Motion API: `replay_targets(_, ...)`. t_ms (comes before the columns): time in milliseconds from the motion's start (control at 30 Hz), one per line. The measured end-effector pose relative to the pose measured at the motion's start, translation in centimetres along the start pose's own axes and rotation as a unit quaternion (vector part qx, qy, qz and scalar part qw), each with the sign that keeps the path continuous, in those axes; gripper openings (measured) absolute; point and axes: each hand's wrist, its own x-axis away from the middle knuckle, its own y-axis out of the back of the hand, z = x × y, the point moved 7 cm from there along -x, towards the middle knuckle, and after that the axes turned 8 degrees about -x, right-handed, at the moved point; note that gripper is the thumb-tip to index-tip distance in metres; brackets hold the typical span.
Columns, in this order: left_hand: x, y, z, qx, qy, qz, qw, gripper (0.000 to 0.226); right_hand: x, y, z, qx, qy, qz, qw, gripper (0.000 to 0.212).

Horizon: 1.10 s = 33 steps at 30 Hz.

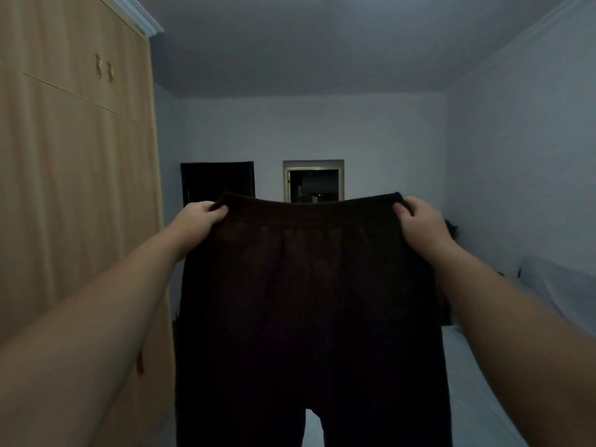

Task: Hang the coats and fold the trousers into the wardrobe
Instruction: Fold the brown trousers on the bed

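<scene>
The left hand (200, 217) grips one end of the waistband of the dark trousers (309, 301), fingers curled over the cloth's top edge; the right hand (419, 221) grips the other end the same way; between the two hands the waistband is stretched out, and the trousers hang down below them, both legs dropping out of view; the closed wooden wardrobe (77, 175) stands just beyond the left hand's outer side; a dark doorway (216, 180) and a small window (313, 180) lie in the far wall beyond the hands
</scene>
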Motion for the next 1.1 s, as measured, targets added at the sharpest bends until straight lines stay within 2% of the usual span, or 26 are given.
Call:
replay_targets(133,0.5,-3.0,1.0,0.126,0.125,0.095,0.980,0.030,0.4,-1.8,-0.8,-0.067,-0.070,0.017,0.995,0.029)
replay_targets(233,0.6,-4.2,1.8,0.153,0.189,0.109,0.964,0.037,1.4,-2.8,-1.0,-0.169,-0.145,0.043,0.974,0.022)
replay_targets(367,1.8,-6.4,0.6,0.180,0.173,0.122,0.961,0.029,2.8,-5.1,-0.5,-0.274,-0.209,0.087,0.935,0.023)
replay_targets(433,2.3,-8.0,-0.2,0.185,0.143,0.114,0.966,0.024,3.2,-6.5,-0.4,-0.290,-0.201,0.105,0.930,0.030)
replay_targets(567,3.1,-12.2,-0.4,0.182,0.108,0.132,0.968,0.021,5.2,-9.4,-0.8,-0.217,-0.173,0.116,0.954,0.050)
replay_targets(633,3.4,-13.1,0.2,0.162,0.113,0.129,0.972,0.017,5.6,-10.0,-2.3,-0.175,-0.183,0.108,0.961,0.048)
replay_targets(767,2.4,-11.2,3.5,0.112,0.151,0.062,0.980,0.021,5.2,-8.7,-7.0,-0.147,-0.240,0.082,0.956,0.039)
replay_targets(800,2.3,-10.5,4.3,0.107,0.162,0.052,0.980,0.023,5.3,-8.3,-7.9,-0.140,-0.257,0.092,0.952,0.045)
replay_targets(867,1.9,-9.8,5.4,0.094,0.164,0.044,0.981,0.022,5.7,-8.2,-9.0,-0.102,-0.262,0.139,0.950,0.075)
replay_targets(933,1.6,-9.7,5.5,0.081,0.142,0.035,0.986,0.021,5.7,-8.4,-9.3,0.007,-0.235,0.168,0.957,0.103)
replay_targets(967,1.3,-9.9,5.5,0.076,0.129,0.028,0.988,0.021,5.3,-8.5,-9.6,0.071,-0.216,0.162,0.960,0.111)
replay_targets(1033,1.2,-10.1,5.1,0.071,0.113,0.017,0.991,0.021,4.7,-8.7,-10.0,0.151,-0.203,0.133,0.958,0.116)
replay_targets(1100,1.0,-10.5,5.0,0.071,0.112,0.026,0.991,0.022,4.1,-8.7,-10.4,0.175,-0.193,0.098,0.960,0.107)
